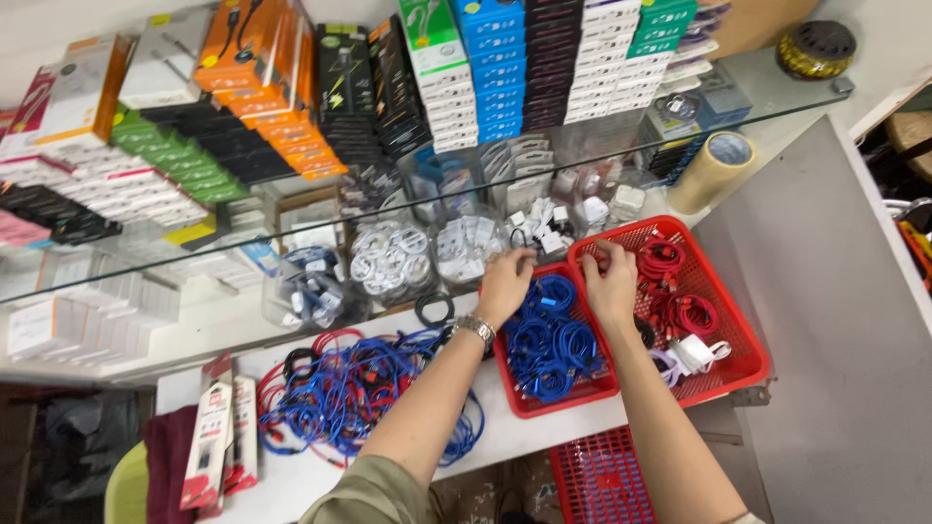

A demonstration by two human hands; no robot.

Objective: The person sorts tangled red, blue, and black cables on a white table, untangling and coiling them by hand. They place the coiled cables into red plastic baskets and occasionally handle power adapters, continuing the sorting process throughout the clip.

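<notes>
white counter (544, 427): blue cables (549, 340) in red basket (573, 396), under both hands' fingers (524, 260)

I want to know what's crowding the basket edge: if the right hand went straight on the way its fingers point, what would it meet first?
Probably the far rim of the red basket, which the right hand already reaches. Just beyond lie small white adapters under the glass shelf. Depth is hard to judge.
</notes>
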